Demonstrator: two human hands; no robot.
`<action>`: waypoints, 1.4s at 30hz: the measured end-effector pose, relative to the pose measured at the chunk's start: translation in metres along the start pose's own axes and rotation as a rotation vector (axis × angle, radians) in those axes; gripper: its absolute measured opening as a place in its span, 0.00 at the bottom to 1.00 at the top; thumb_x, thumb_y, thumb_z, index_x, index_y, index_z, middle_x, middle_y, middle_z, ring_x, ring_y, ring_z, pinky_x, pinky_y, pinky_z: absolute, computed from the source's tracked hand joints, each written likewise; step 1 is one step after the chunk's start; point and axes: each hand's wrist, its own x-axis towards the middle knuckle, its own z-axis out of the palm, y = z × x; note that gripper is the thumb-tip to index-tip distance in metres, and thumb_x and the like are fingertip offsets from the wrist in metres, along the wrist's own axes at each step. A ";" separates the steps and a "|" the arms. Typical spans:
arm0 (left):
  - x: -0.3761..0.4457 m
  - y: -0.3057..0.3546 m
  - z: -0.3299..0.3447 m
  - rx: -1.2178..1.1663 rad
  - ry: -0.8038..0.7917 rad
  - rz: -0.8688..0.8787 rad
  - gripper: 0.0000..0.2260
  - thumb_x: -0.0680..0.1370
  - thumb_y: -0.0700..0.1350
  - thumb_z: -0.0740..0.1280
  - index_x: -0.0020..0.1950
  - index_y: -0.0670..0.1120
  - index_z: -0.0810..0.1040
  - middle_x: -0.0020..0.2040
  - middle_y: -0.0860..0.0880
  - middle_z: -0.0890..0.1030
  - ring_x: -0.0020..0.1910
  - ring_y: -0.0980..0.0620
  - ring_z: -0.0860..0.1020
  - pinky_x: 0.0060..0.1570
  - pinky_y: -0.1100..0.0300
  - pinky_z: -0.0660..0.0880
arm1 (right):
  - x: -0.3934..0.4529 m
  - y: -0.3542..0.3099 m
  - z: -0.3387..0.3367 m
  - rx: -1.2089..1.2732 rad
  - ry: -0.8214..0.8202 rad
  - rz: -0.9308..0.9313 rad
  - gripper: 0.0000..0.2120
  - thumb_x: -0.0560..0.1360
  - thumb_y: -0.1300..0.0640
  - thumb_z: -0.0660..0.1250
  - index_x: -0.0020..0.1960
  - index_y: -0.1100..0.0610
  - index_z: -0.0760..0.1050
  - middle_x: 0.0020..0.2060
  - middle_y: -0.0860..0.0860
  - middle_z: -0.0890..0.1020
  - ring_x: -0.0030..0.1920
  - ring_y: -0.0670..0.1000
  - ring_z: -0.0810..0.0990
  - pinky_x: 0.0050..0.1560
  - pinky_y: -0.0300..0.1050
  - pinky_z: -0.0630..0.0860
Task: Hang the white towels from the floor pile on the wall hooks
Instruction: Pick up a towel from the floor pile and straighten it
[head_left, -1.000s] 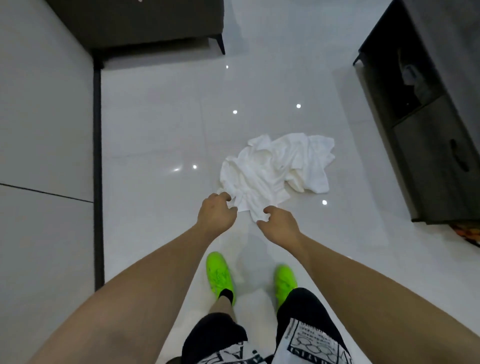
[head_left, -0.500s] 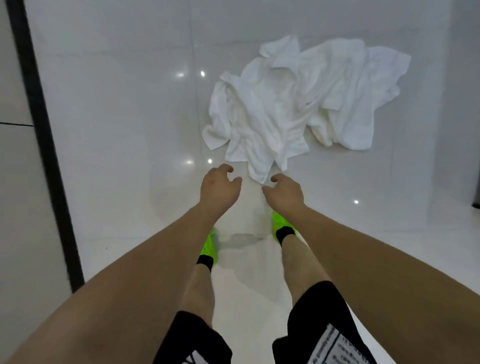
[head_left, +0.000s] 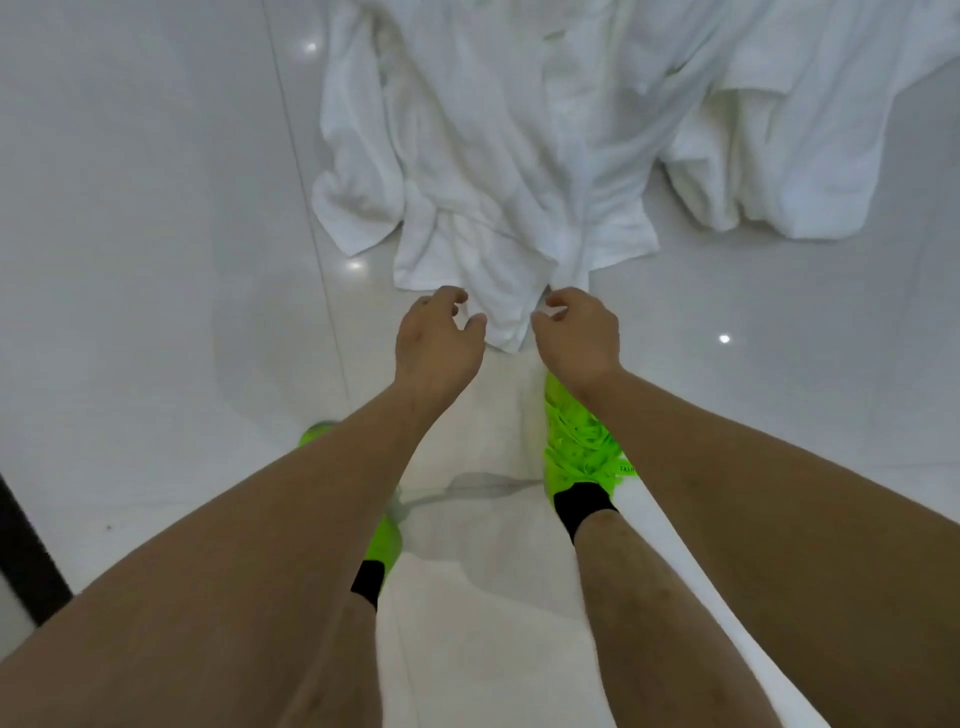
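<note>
A crumpled pile of white towels (head_left: 519, 145) lies on the glossy white tiled floor and fills the top of the head view. Its nearest corner (head_left: 506, 317) points toward me. My left hand (head_left: 436, 343) hovers at the left of that corner, fingers loosely curled, holding nothing. My right hand (head_left: 576, 335) hovers at the right of the corner, fingertips close to the cloth; no grip on it shows. No wall hooks are in view.
My feet in bright green shoes (head_left: 582, 441) stand on the floor right under my hands, just short of the pile. A dark strip (head_left: 26, 551) runs along the floor at the lower left.
The view has dropped closer to the floor, so the towel pile looks much larger. Both hands have come down to either side of the nearest towel corner.
</note>
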 end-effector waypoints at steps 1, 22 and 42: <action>0.007 -0.004 0.007 0.004 -0.001 0.001 0.17 0.79 0.51 0.66 0.67 0.48 0.75 0.61 0.48 0.77 0.58 0.49 0.76 0.58 0.59 0.70 | 0.009 0.002 0.004 0.022 0.033 -0.001 0.17 0.77 0.53 0.66 0.64 0.55 0.77 0.55 0.54 0.83 0.59 0.55 0.79 0.56 0.42 0.70; 0.030 -0.023 0.023 0.084 -0.075 -0.029 0.17 0.80 0.53 0.64 0.67 0.49 0.74 0.60 0.47 0.77 0.57 0.49 0.77 0.53 0.61 0.66 | 0.045 -0.002 0.022 0.229 0.114 -0.078 0.09 0.78 0.53 0.67 0.54 0.54 0.83 0.41 0.49 0.85 0.46 0.51 0.83 0.55 0.49 0.78; -0.207 0.164 -0.300 0.242 0.091 0.276 0.18 0.80 0.51 0.63 0.69 0.47 0.73 0.64 0.45 0.74 0.58 0.46 0.76 0.51 0.59 0.68 | -0.254 -0.222 -0.202 -0.265 0.138 -0.438 0.06 0.79 0.60 0.59 0.48 0.59 0.74 0.44 0.57 0.77 0.47 0.59 0.77 0.38 0.44 0.65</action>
